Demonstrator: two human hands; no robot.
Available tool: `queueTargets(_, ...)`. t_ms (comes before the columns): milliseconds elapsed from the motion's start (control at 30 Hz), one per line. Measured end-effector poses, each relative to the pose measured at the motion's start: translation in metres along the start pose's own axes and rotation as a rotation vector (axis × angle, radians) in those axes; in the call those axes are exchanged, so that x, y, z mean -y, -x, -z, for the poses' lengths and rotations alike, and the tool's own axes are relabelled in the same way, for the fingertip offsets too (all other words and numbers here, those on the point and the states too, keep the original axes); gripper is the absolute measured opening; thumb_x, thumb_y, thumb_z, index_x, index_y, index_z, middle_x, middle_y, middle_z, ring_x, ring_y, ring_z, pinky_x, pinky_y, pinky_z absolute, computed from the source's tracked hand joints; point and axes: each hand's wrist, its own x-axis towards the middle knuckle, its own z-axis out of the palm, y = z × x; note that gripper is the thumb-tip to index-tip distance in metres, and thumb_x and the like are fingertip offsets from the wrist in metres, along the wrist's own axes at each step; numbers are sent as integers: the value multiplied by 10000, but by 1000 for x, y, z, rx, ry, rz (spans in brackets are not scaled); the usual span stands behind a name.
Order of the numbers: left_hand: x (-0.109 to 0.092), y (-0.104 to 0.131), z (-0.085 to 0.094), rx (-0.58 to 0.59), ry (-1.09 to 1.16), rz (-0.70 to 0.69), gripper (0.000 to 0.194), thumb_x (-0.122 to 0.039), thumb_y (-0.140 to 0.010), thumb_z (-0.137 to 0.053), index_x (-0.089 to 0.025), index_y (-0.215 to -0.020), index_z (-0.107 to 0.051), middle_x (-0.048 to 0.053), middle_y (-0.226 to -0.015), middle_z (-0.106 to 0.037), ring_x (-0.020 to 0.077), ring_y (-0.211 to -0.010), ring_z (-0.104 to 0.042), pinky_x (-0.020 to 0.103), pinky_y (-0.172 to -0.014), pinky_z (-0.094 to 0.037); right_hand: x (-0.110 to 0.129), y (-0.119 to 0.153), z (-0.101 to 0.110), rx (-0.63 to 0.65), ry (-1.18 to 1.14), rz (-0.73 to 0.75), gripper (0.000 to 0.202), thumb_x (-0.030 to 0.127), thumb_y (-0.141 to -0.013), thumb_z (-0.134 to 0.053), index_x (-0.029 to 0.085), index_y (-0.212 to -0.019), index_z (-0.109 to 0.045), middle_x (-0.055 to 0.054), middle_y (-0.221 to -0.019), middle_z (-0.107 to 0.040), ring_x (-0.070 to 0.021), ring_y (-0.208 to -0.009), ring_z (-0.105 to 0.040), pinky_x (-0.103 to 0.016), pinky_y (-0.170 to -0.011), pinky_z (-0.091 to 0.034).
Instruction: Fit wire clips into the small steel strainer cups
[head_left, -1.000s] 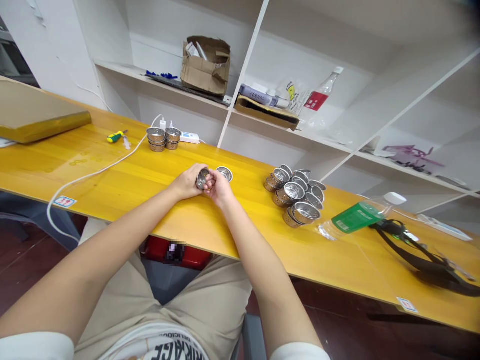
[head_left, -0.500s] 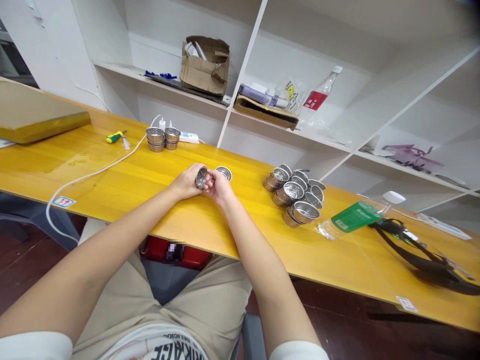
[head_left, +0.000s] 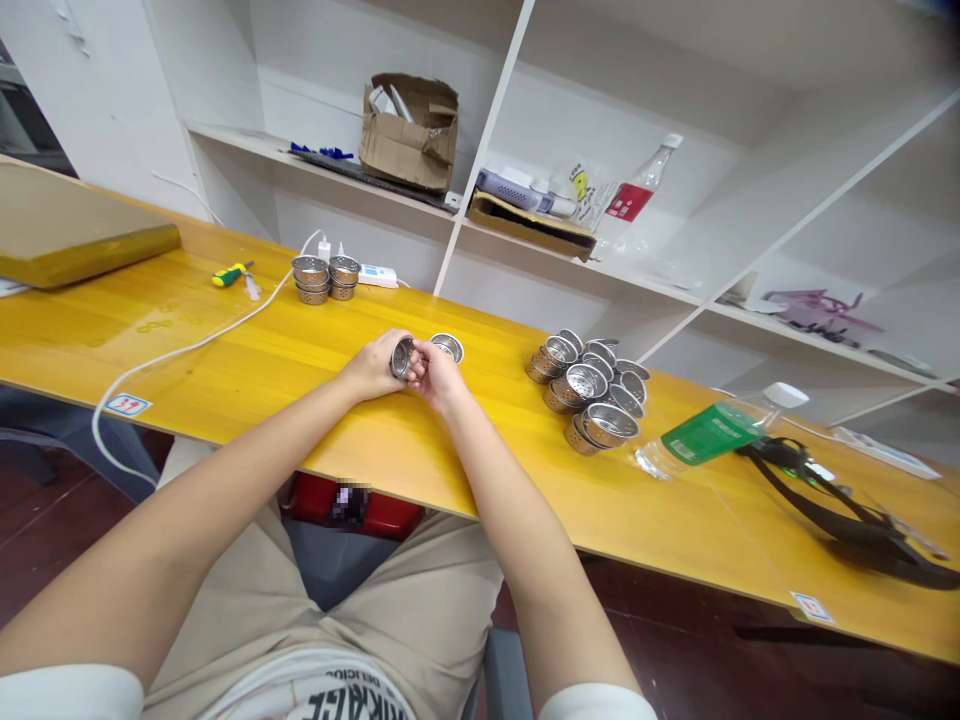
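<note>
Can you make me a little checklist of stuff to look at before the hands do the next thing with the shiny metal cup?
1. Left hand wrapped round the metal cup: ok.
2. Right hand touching the cup too: ok, its fingers meet the cup's open side.
3. Cup lifted off the yellow table: cannot tell, the hands hide its underside.
4. Second cup close by: ok, it sits on the table just behind the right hand.
5. Pile of cups out of the way: ok, it lies apart, off to the right.
6. White cable away from the hands: ok, it runs along the table to the left.
</note>
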Motion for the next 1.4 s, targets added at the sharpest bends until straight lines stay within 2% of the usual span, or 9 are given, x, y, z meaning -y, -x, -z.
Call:
queueTargets(200,-2,0,1,19,13,11,533,-274,-675,-825,-209,-1134,-563,52,-1084,-661,250,-1022,-663,389,-945,-537,0,1,-1,-6,1,11,385,366,-903,-621,216,-574,-488,66,-405,-393,-95,-395,-441,-188,-387,-304)
queueTargets(367,-2,0,3,-9,2,22,560,-277,-683,-815,-207,-1171,-549,63,-1125,-666,255,-1051,-668,386,-951,-542,1,3,-5,-96,79,99,326,363,-860,-708,207,-622,-547,51,-478,-494,-98,-429,-487,-207,-426,-368)
queueTargets(467,-3,0,5,-47,-9,36,568,-303,-700,-807,-200,-1192,-543,74,-1147,-670,254,-1071,-671,377,-958,-543,-1,3,-3,-172,263,248,262,316,-827,-742,209,-652,-580,32,-559,-562,-105,-493,-509,-221,-483,-394)
queueTargets(567,-5,0,5,-77,-3,62,568,-307,-707,-790,-192,-1204,-541,78,-1149,-680,252,-1069,-679,372,-959,-547,-4,1,3,-286,547,482,176,265,-805,-740,228,-706,-600,22,-670,-604,-127,-635,-540,-229,-599,-425)
queueTargets(667,-7,0,6,-91,14,123,619,-311,-679,-801,-193,-1226,-538,77,-1174,-690,256,-1083,-684,373,-975,-547,-5,1,9,-372,804,612,117,296,-818,-709,242,-818,-606,28,-720,-603,-153,-698,-539,-259,-688,-431)
queueTargets(767,-10,0,6,-97,28,172,641,-329,-668,-801,-194,-1239,-543,79,-1198,-694,261,-1106,-684,372,-997,-541,-5,1,11,-375,983,614,155,356,-852,-655,227,-795,-592,29,-691,-594,-160,-663,-537,-282,-689,-408)
queueTargets(900,-12,1,7,-80,60,200,683,-363,-659,-796,-191,-1268,-538,76,-1198,-697,267,-1107,-688,373,-993,-544,-5,0,11,-347,1095,577,220,396,-892,-595,220,-759,-601,32,-651,-578,-157,-639,-527,-278,-656,-372)
queueTargets(1133,-16,1,9,-1,113,184,725,-380,-659,-779,-190,-1312,-527,68,-1210,-698,254,-1077,-692,355,-965,-548,1,0,13,-347,1149,545,208,377,-869,-613,201,-777,-671,32,-640,-552,-151,-626,-482,-277,-631,-338)
queueTargets(1400,-17,1,8,38,164,148,650,-442,-688,-789,-192,-1245,-568,56,-1162,-702,244,-1043,-683,352,-953,-541,9,-2,25,-275,1139,490,193,363,-833,-647,194,-758,-704,57,-602,-460,-128,-599,-411,-269,-601,-306)
